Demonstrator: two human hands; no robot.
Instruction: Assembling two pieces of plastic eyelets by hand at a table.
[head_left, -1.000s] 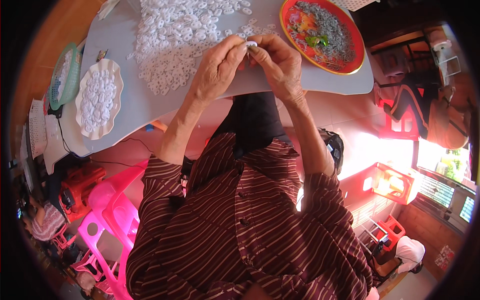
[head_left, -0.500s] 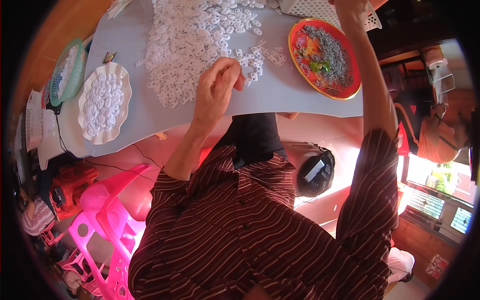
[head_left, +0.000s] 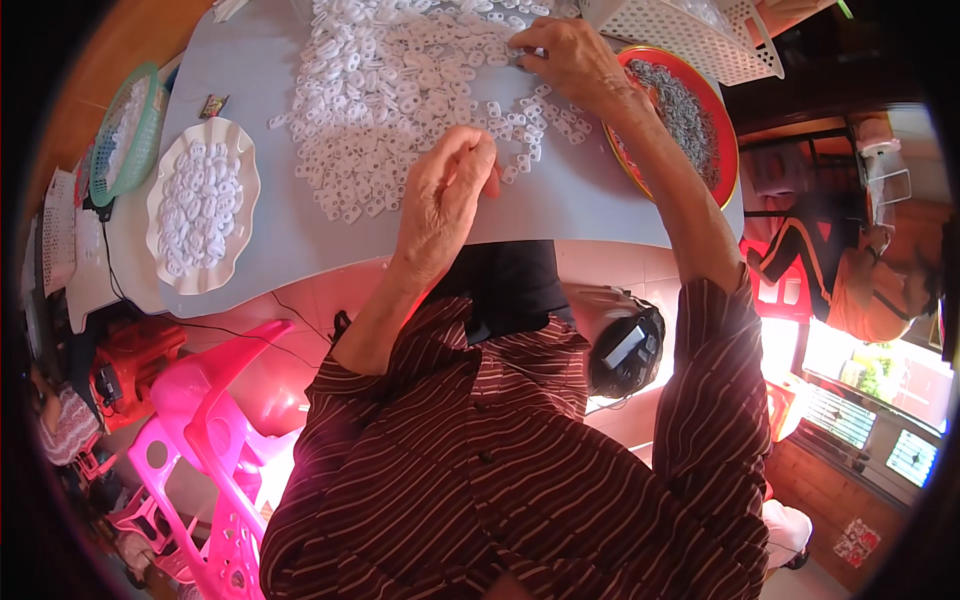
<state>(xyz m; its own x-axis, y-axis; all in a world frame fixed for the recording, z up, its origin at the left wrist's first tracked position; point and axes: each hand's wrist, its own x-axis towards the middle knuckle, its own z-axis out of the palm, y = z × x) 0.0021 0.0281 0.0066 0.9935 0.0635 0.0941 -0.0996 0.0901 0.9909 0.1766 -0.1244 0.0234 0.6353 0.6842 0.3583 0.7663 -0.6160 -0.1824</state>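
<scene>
From my remote post I log the left hand (head_left: 447, 200) curled over the near edge of the grey table (head_left: 255, 75), beside the spread of small white two-holed pieces (head_left: 380, 120); its fingertips are partly hidden, so I cannot tell whether it grips anything. Right hand (head_left: 582, 66) reaches to the spread's right side, thumb and forefinger narrowly apart at the pieces, any hold unclear to me, its forearm crossing the red round tray (head_left: 729, 160) of grey bits (head_left: 688, 120).
</scene>
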